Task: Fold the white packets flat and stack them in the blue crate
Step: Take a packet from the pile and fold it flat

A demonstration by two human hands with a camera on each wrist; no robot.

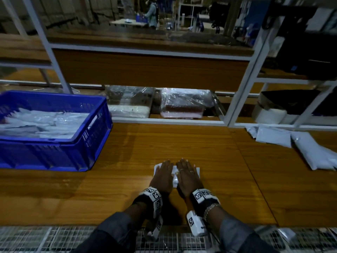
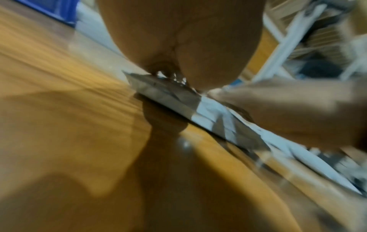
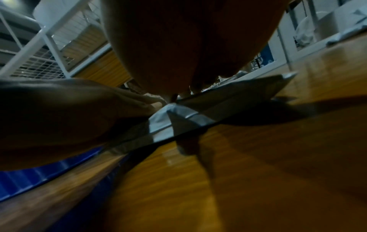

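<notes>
A folded white packet [image 1: 175, 177] lies on the wooden table [image 1: 127, 152], mostly hidden under both hands. My left hand [image 1: 163, 175] and right hand [image 1: 187, 175] press flat on it side by side, fingers straight and pointing away from me. The wrist views show the packet [image 2: 210, 116] [image 3: 178, 119] from low down, pinned under the left palm [image 2: 184, 39] and the right palm [image 3: 188, 47]. The blue crate [image 1: 94, 136] stands at the left of the table and holds several white packets [image 1: 45, 123].
More white packets [image 1: 310, 148] lie loose at the table's right edge. White shelf rails [image 1: 164, 121] border the table's far side, with plastic-wrapped bundles [image 1: 184, 105] behind them. A wire grid [image 1: 54, 240] runs along the near edge.
</notes>
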